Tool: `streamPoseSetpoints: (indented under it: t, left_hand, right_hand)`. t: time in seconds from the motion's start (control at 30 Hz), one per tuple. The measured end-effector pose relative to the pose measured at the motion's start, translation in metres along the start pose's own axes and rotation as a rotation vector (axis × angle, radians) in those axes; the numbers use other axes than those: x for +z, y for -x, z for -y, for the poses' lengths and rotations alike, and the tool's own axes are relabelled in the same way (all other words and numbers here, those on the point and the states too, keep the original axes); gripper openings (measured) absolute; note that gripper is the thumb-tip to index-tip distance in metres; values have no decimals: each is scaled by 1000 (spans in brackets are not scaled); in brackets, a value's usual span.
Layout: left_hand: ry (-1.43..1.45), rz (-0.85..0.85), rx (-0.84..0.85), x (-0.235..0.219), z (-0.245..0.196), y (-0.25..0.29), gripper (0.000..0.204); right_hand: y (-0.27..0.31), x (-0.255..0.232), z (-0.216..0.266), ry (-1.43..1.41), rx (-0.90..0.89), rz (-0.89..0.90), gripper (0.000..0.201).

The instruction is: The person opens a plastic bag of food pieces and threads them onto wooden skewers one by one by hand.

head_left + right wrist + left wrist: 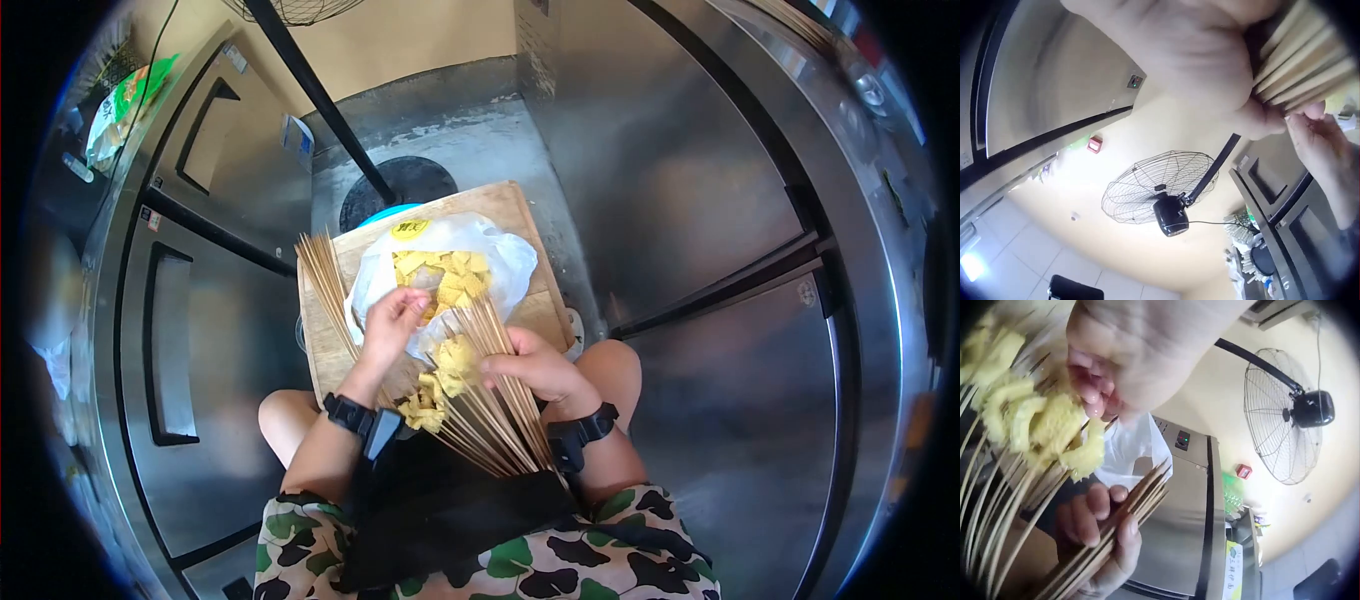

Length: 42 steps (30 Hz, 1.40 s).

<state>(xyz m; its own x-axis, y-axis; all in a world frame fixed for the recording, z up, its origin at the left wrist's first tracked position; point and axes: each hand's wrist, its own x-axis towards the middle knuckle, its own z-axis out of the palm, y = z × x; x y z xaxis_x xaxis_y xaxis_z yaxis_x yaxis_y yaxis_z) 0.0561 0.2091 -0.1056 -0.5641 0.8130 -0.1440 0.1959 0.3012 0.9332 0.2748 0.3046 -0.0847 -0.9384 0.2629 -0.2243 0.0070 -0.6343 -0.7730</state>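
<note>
Closest to the person's lap, the right hand [535,368] is curled round a thick bundle of bamboo skewers [490,415], whose long axis slants from the lap up and away toward the wooden cutting board [520,215], points fanning out over the board's near edge. Several of those skewers already carry yellow tofu pieces [440,385], bunched just left of the right hand, between the two wrists. Just beyond them the left hand [392,322] reaches onto the board, fingertips bent and pinching at something small at the mouth of the white plastic bag [510,262]; what it pinches is too hidden to name. Loose tofu squares [450,275] lie in that bag at the board's middle, nearer the left hand. A spare sheaf of skewers [322,272] lies along the board's left edge.
</note>
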Motion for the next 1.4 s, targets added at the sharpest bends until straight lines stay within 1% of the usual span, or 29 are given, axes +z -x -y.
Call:
streamPoseSetpoints:
  t: [0.1,0.2,0.3,0.4,0.5,0.6,0.63,0.73,0.8,1.0,1.17,1.27,1.37,1.4]
  left_hand:
    - [-804,-31,430,-11,11,-28,21]
    - [-1050,105,295,-3,13,-38,29]
    - [-1088,136,57,7,12,-49,26]
    - [-1051,133,110,4,16,-49,26]
    - [-630,106,-21,-9,5,-37,26]
    - [250,25,-87,-12,-3,-23,23]
    - [332,-5,-175,-13,-9,-15,21]
    - [547,54,-213,-10,-37,7,24]
    - [512,46,-186,-7,-41,12,24]
    - [420,47,-64,-2,-41,18,23]
    - [349,29,35,3,-52,30,21]
    - [186,2,205,9,-51,38,20]
    - [78,-22,174,15,-53,47,18]
    - [110,-26,147,17,-53,48,18]
  right_hand:
    - [-7,2,-5,7,-15,-54,29]
    - [-10,-2,-10,-18,-25,-51,31]
    - [-9,-3,-9,5,-33,-60,32]
    - [-9,0,-5,-13,-67,-46,33]
    - [-9,-2,-7,0,-34,-69,34]
    - [-9,7,-6,-76,-5,-70,29]
    - [-11,7,-7,-65,-1,-63,26]
    - [-12,10,-7,-30,15,-56,18]
    - [-11,14,-3,-12,41,-61,14]
    - [-9,19,-1,4,30,-101,12]
    - [-13,14,-7,11,30,-85,10]
    - [-14,13,-8,18,20,-90,10]
    - [-14,10,-10,17,24,-79,12]
    - [-14,9,-10,16,28,-71,13]
